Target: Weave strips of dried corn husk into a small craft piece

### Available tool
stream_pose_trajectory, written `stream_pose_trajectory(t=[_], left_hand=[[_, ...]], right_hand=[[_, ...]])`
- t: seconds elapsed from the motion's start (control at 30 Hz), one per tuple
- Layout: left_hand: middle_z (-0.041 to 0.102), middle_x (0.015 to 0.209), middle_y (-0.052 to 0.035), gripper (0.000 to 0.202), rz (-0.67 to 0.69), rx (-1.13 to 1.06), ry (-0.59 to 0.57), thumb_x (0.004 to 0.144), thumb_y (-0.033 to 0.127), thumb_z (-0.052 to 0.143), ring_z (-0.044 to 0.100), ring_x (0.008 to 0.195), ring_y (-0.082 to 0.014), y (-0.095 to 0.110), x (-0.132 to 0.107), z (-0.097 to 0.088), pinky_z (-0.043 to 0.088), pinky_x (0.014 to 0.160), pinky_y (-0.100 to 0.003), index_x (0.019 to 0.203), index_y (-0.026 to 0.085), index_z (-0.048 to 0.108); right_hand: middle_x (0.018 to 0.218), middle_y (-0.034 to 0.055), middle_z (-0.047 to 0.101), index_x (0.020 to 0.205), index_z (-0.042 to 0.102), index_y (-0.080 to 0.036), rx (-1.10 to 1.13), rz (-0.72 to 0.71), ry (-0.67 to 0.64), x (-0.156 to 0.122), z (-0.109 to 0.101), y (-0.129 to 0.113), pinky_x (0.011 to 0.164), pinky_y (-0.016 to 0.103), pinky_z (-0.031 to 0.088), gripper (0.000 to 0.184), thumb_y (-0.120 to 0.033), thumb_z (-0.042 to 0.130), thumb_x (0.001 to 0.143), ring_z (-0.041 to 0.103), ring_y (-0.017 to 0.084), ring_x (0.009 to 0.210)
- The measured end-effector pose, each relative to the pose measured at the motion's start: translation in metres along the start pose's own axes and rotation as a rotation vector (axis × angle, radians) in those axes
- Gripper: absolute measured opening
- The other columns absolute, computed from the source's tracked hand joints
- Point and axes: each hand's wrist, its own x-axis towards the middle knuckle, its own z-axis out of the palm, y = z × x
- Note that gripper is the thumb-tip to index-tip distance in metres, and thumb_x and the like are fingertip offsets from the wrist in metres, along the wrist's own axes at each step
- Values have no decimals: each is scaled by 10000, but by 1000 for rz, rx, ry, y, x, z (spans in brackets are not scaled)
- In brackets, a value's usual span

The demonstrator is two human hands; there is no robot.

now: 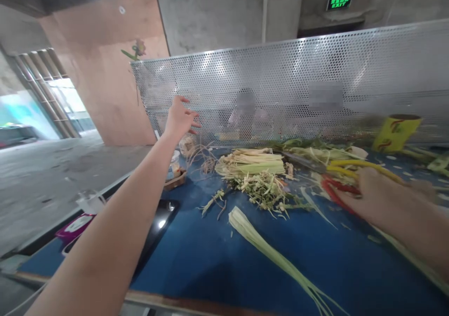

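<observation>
My left hand [181,119] is raised at the far left of the table, fingers spread, holding nothing. Below it, a ball of pale twine [188,144] lies with loose strands trailing right. In my right hand [382,196] is a pair of scissors [329,186] with yellow and red handles, the blades pointing left. Near the blades lies a bundle of pale green stalks [252,165], with a heap of leafy trimmings [266,189] in front of it. One long pale stalk [270,250] lies diagonally across the blue table [203,250].
A perforated metal screen [224,91] stands along the back edge. At right is a yellow roll [396,133] among green scraps. To the left are a small brown tray [175,181], a black glossy flat object [159,227] and a purple packet [74,227].
</observation>
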Motion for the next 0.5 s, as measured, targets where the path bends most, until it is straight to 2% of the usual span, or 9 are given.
stream_pose_trajectory(t=[0.03, 0.1, 0.17, 0.23, 0.33, 0.5], left_hand=[[595, 886, -42, 434, 44, 36, -33, 776, 100, 490, 621, 533, -126, 3, -2, 1, 520, 474, -275, 1144, 206, 286], [578, 915, -35, 446, 118, 101, -95, 793, 133, 491, 608, 526, -101, 7, -8, 3, 521, 491, -260, 1166, 225, 266], [570, 930, -31, 453, 162, 133, -138, 791, 154, 500, 610, 532, -102, 9, -14, 5, 518, 478, -245, 1170, 244, 270], [567, 929, -27, 474, 174, 136, -159, 776, 154, 518, 621, 555, -119, 10, -20, 6, 514, 460, -236, 1171, 265, 281], [562, 900, -19, 476, 156, 121, -179, 757, 133, 542, 627, 588, -132, 12, -26, 8, 512, 455, -225, 1152, 274, 318], [554, 872, -10, 436, 163, 124, -209, 746, 105, 547, 621, 577, -128, 15, -33, 8, 521, 454, -231, 1100, 262, 346]], right_hand=[[408, 45, 401, 552, 336, -267, -76, 1, 5, 3, 4, -20, 710, 556, 290, 418, -651, 493, 603, 548, 324, 552], [526, 68, 498, 665, 420, -227, -303, -84, -81, 7, 17, -60, 727, 515, 335, 425, -651, 401, 663, 572, 299, 580], [576, 86, 540, 745, 469, -188, -312, -155, -200, 10, 31, -95, 713, 511, 353, 508, -676, 342, 677, 584, 310, 645], [591, 83, 567, 797, 501, -168, -259, -192, -287, 15, 46, -122, 759, 550, 323, 566, -689, 310, 688, 588, 300, 657], [677, 117, 610, 846, 542, -158, -175, -186, -357, 23, 65, -149, 782, 565, 318, 604, -698, 326, 686, 589, 334, 775], [596, 104, 597, 631, 576, -189, -111, -228, -443, 31, 79, -170, 729, 518, 393, 501, -641, 377, 714, 602, 314, 728]])
